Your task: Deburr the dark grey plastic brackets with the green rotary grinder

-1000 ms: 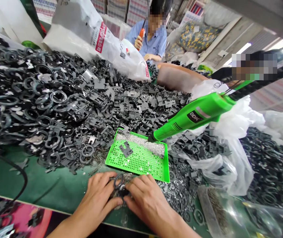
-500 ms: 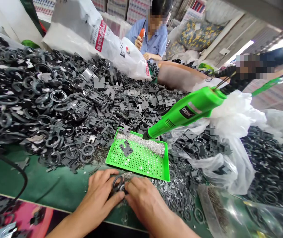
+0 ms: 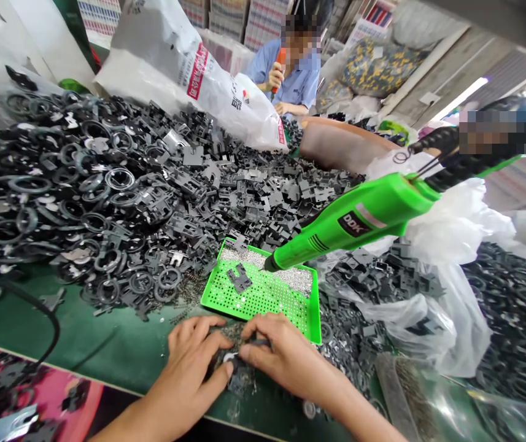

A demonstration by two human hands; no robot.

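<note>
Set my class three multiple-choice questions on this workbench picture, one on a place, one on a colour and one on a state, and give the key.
1. Where is the tip of the green DDK tool?
A) over the green perforated tray
B) on the pink surface
C) inside the white sack

2. What colour is the handle held by the co-worker?
A) blue
B) orange
C) green

3. How do the left hand and right hand stand?
A) far apart
B) both inside the tray
C) close together over the small heap of dark parts

Key:
1 A, the tip sits above the silvery pieces.
2 B, orange shows in the co-worker's grip.
3 C, the fingers nearly meet over the heap.
</note>
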